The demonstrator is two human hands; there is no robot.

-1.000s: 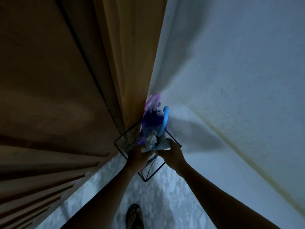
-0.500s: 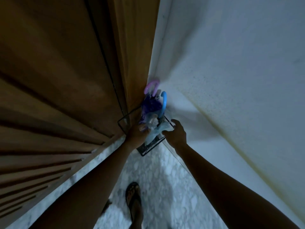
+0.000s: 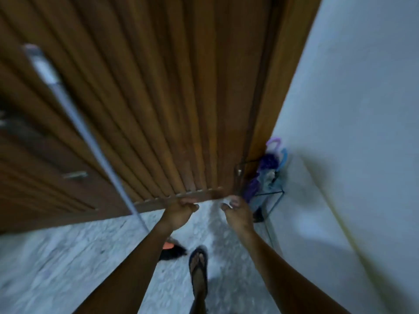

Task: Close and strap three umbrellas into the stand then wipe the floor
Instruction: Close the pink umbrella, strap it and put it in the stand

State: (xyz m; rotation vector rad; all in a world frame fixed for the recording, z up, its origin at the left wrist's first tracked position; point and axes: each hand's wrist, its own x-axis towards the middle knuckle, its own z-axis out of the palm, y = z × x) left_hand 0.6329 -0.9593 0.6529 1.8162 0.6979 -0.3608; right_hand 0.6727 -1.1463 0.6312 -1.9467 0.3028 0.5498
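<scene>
Head view, blurred by motion, looking down a wooden slatted door [image 3: 158, 109] to a pale speckled floor [image 3: 68, 257]; both bare arms reach forward; the left hand [image 3: 179, 215] is clenched in a fist around nothing; the right hand [image 3: 239, 215] has loosely curled fingers and is likewise empty, near the stand; closed umbrellas [image 3: 267, 168] (purple and blue, hooked handles up, number unclear) sit bundled in a black wire stand [image 3: 272, 192] in the corner where the door frame meets a white wall [image 3: 351, 109]; a long pale pole [image 3: 89, 141] slants across the door; a sandalled foot [image 3: 199, 264] shows below the hands.
</scene>
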